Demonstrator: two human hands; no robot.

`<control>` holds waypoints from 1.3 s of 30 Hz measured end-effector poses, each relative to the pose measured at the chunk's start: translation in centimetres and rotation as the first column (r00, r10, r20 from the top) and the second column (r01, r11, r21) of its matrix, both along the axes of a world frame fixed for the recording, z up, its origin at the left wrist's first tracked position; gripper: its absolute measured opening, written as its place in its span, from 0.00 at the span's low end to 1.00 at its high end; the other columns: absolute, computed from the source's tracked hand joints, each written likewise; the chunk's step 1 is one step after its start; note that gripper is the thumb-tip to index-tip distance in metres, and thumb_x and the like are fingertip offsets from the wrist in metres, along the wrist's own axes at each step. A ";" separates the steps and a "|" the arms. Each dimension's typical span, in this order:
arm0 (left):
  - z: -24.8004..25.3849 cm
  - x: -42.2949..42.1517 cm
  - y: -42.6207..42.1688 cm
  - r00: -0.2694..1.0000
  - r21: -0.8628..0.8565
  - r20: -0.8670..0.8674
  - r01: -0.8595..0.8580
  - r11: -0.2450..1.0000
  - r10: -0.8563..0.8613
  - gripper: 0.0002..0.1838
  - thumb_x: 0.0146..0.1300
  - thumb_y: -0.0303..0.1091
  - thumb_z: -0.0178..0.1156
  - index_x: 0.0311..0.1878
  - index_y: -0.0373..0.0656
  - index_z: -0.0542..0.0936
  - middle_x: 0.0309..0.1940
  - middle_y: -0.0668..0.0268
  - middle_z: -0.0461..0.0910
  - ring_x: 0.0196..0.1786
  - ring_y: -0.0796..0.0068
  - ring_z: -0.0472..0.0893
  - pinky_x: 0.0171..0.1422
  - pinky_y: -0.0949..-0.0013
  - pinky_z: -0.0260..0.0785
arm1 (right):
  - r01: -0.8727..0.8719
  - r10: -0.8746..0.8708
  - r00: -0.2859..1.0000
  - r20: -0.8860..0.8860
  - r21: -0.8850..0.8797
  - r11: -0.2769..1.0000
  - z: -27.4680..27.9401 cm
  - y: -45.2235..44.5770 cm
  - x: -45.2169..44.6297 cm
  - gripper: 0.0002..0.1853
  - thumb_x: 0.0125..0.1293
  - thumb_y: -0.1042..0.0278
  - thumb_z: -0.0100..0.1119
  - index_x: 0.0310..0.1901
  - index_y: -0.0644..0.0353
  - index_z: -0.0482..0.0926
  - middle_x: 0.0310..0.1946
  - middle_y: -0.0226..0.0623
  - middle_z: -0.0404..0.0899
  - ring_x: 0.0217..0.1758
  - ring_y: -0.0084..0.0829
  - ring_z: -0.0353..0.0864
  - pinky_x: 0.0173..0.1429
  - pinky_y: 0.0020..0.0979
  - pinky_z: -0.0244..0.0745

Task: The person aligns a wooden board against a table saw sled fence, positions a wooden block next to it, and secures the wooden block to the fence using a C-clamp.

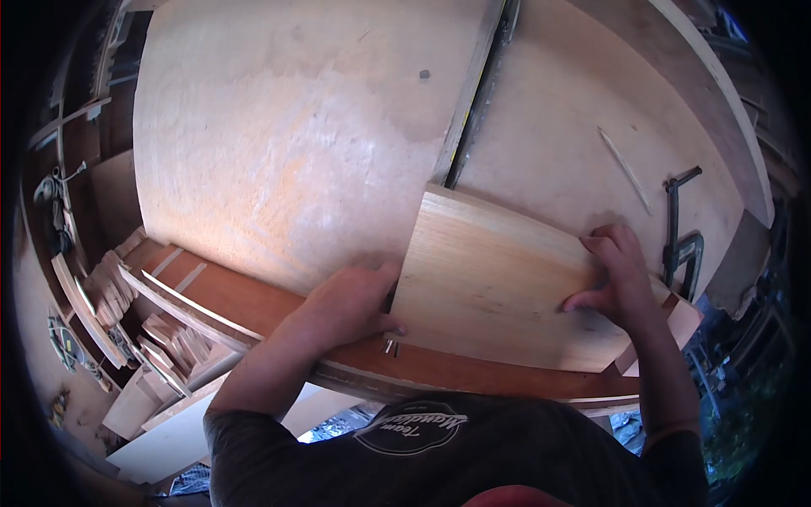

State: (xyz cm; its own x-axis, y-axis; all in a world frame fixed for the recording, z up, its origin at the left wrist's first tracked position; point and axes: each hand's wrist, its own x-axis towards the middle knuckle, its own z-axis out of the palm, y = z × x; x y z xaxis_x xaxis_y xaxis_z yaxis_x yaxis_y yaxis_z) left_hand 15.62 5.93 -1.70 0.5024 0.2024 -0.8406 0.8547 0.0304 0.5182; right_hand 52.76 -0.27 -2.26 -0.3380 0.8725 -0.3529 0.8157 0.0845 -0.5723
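Pale wooden board (490, 279) flat along near edge of desk (253, 127), right of middle. Left hand (353, 302), fingers apart, at board's left end; right hand (623, 275), fingers spread, over far edge. Even two-handed pressure should prevent skewing.

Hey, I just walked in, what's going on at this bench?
A person has both hands at a pale wooden board lying on the worktop. Their left hand is at its left end, and their right hand is spread over its right part. The board lies just beyond a reddish-brown strip along the near edge. A metal clamp stands by the board's right end, and a thin, pencil-like stick lies farther back.
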 end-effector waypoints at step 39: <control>1.3 1.9 -1.1 0.996 0.156 0.068 -0.066 0.986 0.056 0.35 0.39 0.31 0.81 0.52 0.36 0.75 0.32 0.59 0.82 0.35 0.66 0.82 0.41 0.63 0.75 | 0.420 -0.503 0.808 0.308 0.297 0.857 2.1 -10.3 20.5 0.40 0.62 0.58 0.61 0.75 0.46 0.58 0.78 0.50 0.47 0.81 0.53 0.42 0.78 0.58 0.40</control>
